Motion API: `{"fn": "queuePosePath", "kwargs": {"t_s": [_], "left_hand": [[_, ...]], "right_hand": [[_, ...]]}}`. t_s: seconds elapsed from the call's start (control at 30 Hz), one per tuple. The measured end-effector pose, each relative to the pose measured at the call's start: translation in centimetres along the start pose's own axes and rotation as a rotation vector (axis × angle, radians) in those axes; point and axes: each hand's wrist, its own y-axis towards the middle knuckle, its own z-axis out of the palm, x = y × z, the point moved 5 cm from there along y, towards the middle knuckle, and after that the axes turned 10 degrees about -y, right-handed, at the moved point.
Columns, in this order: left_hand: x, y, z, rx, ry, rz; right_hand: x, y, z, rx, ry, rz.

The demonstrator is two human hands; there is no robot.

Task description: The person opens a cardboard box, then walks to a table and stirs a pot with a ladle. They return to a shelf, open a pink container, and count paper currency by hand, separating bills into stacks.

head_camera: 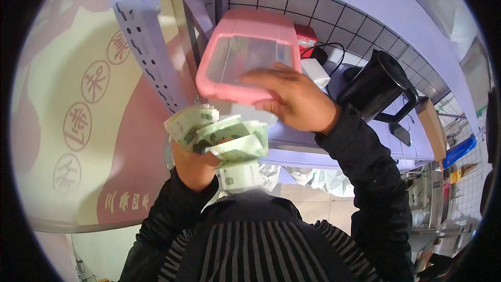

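A fanned bunch of green banknotes [231,141] is gripped in my left hand [195,166], in front of the shelf's edge. The notes cover most of that hand's fingers. On the shelf stands a storage box with a pink flip lid [256,23] and a clear window; its lower part looks translucent. My right hand [295,98] is at the front of the lid, with its thumb by the front rim and its fingers over the window. It is blurred, and I cannot make out whether it presses on the lid. No note shows in it.
A black electric kettle [377,86] stands right of the box. Between them are a white box [315,72], a red box [305,39] and a black cable. A perforated metal post [143,47] rises at the left, beside a printed panel [90,125]. Plastic bags [332,180] lie below the shelf.
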Motion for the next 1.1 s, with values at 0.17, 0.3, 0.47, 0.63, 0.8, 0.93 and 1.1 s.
{"fn": "queuePosePath", "kwargs": {"t_s": [0.17,0.3,0.47,0.63,0.8,0.93,1.1], "left_hand": [[-0.4,0.7,-0.3,-0.002,0.171,-0.019],[-1.5,0.2,-0.2,0.009,0.165,0.013],[-1.8,-0.2,0.7,0.163,0.239,0.032],[0.6,-0.3,0.8,0.118,-0.081,-0.132],[2.7,-0.6,0.7,0.043,-0.275,-0.212],[2.8,-1.3,1.1,0.063,-0.228,-0.205],[3.0,-2.2,1.2,0.084,-0.276,-0.353]], "right_hand": [[1.1,0.4,-0.1,-0.24,-0.615,-0.059],[1.7,-4.0,3.1,-0.319,0.489,0.459],[3.5,-6.7,8.4,-0.081,1.127,0.572],[4.1,-8.5,9.5,-0.181,1.045,0.662],[4.7,-9.8,9.6,-0.214,1.07,0.736],[4.8,-9.8,10.2,-0.326,1.118,0.734],[4.6,-10.7,11.1,-0.365,1.129,0.812]]}}
